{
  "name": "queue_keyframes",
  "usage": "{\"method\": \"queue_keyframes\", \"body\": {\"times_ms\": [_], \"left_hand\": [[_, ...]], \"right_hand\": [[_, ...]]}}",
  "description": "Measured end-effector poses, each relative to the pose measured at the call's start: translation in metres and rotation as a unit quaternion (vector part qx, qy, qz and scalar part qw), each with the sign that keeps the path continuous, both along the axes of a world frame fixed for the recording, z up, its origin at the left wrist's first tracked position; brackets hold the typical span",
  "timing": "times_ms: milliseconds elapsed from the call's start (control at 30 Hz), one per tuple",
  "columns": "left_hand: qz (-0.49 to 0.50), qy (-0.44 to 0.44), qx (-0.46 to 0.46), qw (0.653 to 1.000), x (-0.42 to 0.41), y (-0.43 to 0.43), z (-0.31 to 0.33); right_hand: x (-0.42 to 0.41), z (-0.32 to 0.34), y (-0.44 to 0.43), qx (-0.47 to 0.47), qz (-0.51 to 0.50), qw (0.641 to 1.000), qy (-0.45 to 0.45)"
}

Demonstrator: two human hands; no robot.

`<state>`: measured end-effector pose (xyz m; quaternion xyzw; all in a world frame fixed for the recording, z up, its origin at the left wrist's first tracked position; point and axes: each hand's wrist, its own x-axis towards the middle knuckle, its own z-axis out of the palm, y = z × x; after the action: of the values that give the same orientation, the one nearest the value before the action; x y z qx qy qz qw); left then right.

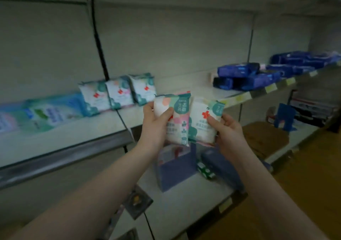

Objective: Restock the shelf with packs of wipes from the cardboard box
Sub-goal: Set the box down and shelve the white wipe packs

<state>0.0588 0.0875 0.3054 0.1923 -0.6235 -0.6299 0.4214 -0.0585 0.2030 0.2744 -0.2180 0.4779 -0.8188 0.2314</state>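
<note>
Packs (120, 94): three shelved, one pinched by left hand (156, 124), another by right hand (228, 129).

Our left hand (156, 124) is covering the lower left of one pack of wipes (180, 110), and our right hand (228, 129) is hiding the right edge of the other pack (201, 127). We are failing to read their small print. At the left end of the shelf (64, 147), pale packs (11, 119) are running off-frame.
</note>
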Motion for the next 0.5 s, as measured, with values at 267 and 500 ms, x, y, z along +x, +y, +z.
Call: {"method": "queue_keyframes", "body": {"times_ms": [267, 500], "left_hand": [[0.084, -0.004, -0.062, 0.994, 0.024, -0.099, 0.043], [0.180, -0.037, -0.144, 0.972, 0.054, -0.186, 0.074]], "right_hand": [[-0.019, 0.051, -0.107, -0.003, 0.041, 0.997, 0.061], [-0.042, 0.075, -0.186, 0.045, 0.043, 0.990, 0.127]]}}
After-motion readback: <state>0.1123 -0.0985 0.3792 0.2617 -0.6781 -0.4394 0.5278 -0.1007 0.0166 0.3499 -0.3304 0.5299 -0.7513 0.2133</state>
